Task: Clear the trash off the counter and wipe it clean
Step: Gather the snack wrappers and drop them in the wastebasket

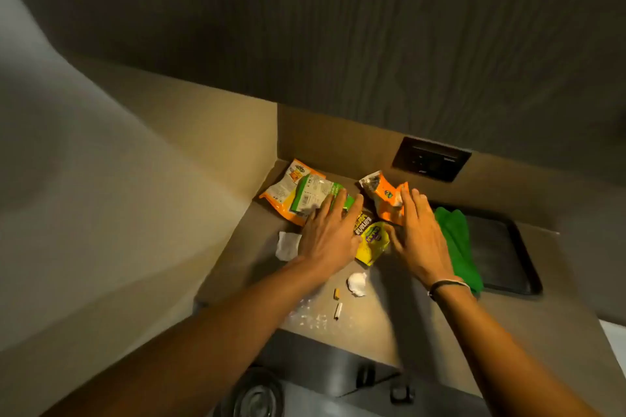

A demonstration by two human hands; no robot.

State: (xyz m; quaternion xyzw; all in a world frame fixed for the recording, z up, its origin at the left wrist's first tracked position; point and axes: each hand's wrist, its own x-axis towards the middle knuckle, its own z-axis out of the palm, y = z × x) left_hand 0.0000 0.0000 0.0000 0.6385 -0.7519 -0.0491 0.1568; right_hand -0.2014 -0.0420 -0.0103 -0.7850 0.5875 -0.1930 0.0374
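Wrappers (367,213) lie between left hand (327,235) and right hand (418,234), fingers spread.

A small kitchenette corner: a tan bench (423,332) set against a wood-grain wall (338,27), a dark outlet panel (431,158), a black tray (508,247), snack wrappers (298,193) lying about.

Two bare hands reached over a tan counter (399,322) strewn with snack wrappers. The left hand (328,237), fingers spread, lay on a green-and-white wrapper (313,195) overlapping an orange packet (283,191); the right hand (418,237), also spread, touched a crumpled orange bag (384,196). Between them sat a yellow packet (371,242). A green cloth (457,244) lay beside a dark tray (508,257).
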